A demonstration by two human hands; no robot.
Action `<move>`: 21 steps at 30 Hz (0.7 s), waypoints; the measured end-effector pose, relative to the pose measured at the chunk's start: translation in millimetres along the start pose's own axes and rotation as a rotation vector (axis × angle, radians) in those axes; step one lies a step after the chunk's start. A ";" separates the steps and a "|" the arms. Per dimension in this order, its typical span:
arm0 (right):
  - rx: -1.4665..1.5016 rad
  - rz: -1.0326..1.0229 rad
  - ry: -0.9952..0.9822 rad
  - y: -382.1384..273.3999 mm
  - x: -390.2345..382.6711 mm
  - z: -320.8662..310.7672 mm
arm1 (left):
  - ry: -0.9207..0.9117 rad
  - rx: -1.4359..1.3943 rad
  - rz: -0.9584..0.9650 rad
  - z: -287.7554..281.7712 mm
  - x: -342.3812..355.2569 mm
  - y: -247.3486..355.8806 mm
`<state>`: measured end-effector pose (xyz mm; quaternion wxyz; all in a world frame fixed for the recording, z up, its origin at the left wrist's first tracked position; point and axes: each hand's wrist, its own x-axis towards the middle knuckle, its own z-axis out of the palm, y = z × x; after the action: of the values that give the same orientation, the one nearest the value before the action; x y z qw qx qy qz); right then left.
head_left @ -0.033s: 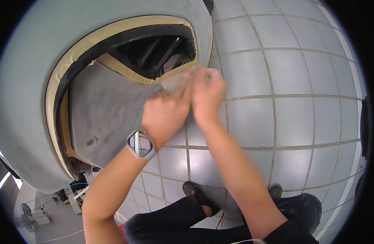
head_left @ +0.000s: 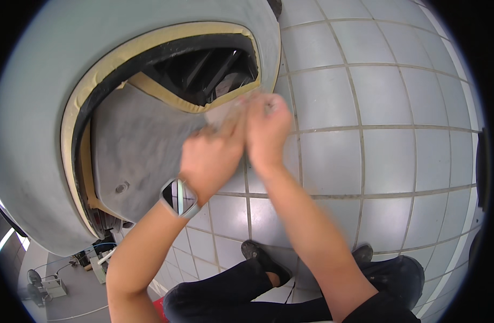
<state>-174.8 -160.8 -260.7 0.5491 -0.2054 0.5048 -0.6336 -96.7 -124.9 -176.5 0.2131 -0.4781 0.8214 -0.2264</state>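
My left hand (head_left: 212,156) and my right hand (head_left: 267,126) meet at the lower right corner of a masked opening in a grey vehicle body panel (head_left: 144,140). A pale, thin sheet (head_left: 218,115) shows beside my left fingers, against the panel; its kind is unclear. My left fingers press forward over this sheet, several of them bent and blurred. Curled fingers close my right hand against them, hiding whatever lies inside. Yellow masking tape (head_left: 166,98) edges the dark window (head_left: 204,70) just above. Around my left wrist is a watch (head_left: 178,198).
Pale tiled floor (head_left: 333,156) spreads to the right and below. My legs (head_left: 220,288) and shoes (head_left: 263,261) fold close under my arms. The curved body shell (head_left: 48,107) rises at left. Small equipment and a hose (head_left: 69,264) lie at lower left.
Both hands have shifted slightly left and down together along the panel edge, and the pale sheet has moved with them. My left watch and forearm have moved left as well.
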 end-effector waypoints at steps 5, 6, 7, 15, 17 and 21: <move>-0.032 -0.056 0.025 0.5 -6.2 4.3 | 0.157 -0.033 0.041 -9.6 -4.0 -6.9; -0.021 -0.042 0.055 -0.3 4.7 -0.1 | 0.146 -0.060 0.059 -6.5 1.6 -3.2; -0.040 -0.055 0.019 -1.2 16.1 -8.0 | 0.184 -0.064 0.046 1.1 12.3 5.4; -0.076 -0.173 0.052 4.6 -33.1 19.3 | 0.056 0.031 0.041 -6.2 -43.5 -24.7; 0.013 0.000 -0.033 0.2 -53.9 29.9 | 0.004 0.109 0.069 -21.9 -54.8 -36.5; 0.046 0.047 0.026 -12.1 -31.7 16.8 | -0.119 0.175 0.084 -27.6 -20.2 -20.9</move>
<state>-157.1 -140.5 -234.1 0.5618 -0.1723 0.5020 -0.6346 -88.8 -111.7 -139.4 0.3116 -0.4353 0.8039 -0.2591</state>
